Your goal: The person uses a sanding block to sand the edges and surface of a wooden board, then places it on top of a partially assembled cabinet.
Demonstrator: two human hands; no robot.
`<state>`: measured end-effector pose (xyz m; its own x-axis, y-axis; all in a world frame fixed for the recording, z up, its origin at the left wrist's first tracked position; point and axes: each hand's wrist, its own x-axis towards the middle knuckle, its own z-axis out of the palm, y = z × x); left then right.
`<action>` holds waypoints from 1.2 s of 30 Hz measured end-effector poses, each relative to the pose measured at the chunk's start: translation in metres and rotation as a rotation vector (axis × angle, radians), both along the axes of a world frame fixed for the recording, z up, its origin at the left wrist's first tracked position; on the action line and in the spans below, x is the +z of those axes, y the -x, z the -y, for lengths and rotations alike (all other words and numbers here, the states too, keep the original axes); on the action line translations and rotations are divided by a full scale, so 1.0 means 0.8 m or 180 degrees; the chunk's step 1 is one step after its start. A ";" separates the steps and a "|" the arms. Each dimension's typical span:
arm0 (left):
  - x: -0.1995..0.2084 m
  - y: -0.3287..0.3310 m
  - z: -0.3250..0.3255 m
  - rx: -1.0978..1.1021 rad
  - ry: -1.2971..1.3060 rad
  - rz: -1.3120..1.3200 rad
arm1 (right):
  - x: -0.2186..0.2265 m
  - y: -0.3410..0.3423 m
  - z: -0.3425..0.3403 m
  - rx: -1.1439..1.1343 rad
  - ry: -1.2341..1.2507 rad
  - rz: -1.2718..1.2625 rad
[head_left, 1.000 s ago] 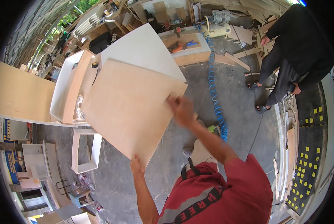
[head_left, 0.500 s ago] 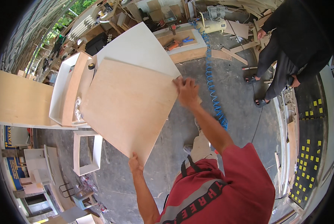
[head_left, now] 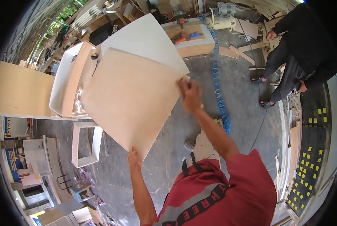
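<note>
A light-brown wooden panel [head_left: 132, 88] lies tilted in front of me, partly over a white panel [head_left: 145, 37]. My left hand [head_left: 134, 157] grips its near corner, thumb on top and the other fingers hidden beneath. At the panel's right corner is my right hand [head_left: 191, 96], its fingers curled in and smeared by motion. Whatever those fingers hold is hidden. A tape roll [head_left: 94, 56] sits beyond the panel's left edge, by an open wood-and-white box frame [head_left: 75, 77].
A smaller white frame [head_left: 86, 161] stands on the floor at left. Right of the panel runs a coiled blue air hose [head_left: 218, 83], with a compressor [head_left: 224, 23] at the back. An orange tool [head_left: 180, 38] lies on a low box. Another person [head_left: 307, 41] stands at right among wood offcuts.
The view has shifted slightly, so the panels sit a little higher in it. My right hand has moved a little at the panel's right corner; my left hand keeps its grip.
</note>
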<state>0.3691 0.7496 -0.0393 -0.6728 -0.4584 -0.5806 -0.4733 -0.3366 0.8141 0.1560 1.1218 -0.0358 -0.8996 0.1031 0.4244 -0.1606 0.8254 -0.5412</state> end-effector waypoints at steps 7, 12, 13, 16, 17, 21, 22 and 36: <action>0.023 0.014 -0.031 0.0077 -0.0088 0.0105 | -0.023 -0.049 0.083 -0.0727 0.0615 -0.0550; 0.016 0.007 -0.006 -0.0021 -0.0048 -0.0008 | -0.023 -0.032 0.067 -0.0447 0.0947 -0.0526; 0.016 0.010 -0.010 -0.0090 -0.0027 -0.0014 | -0.024 0.014 0.039 -0.0807 0.0963 -0.0718; 0.009 0.024 -0.037 0.0109 -0.0064 0.0081 | -0.015 0.041 0.030 -0.1242 0.0979 -0.0851; 0.009 0.024 -0.042 0.0141 -0.0069 0.0036 | -0.005 0.041 0.039 -0.1278 0.0995 -0.0834; 0.008 0.033 -0.042 0.0189 -0.0010 0.0064 | 0.003 -0.123 0.132 0.0698 0.0739 0.0010; 0.008 0.031 -0.039 0.0181 0.0027 0.0159 | 0.011 -0.151 0.140 0.1180 0.0585 -0.0112; -0.005 0.054 -0.048 0.0067 -0.0188 -0.0103 | -0.047 -0.037 0.099 0.0153 -0.0430 -0.0098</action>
<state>0.3263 0.7880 -0.0437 -0.6822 -0.4382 -0.5853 -0.4394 -0.3941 0.8072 0.1854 1.0422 -0.0731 -0.8885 0.0003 0.4590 -0.2165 0.8814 -0.4198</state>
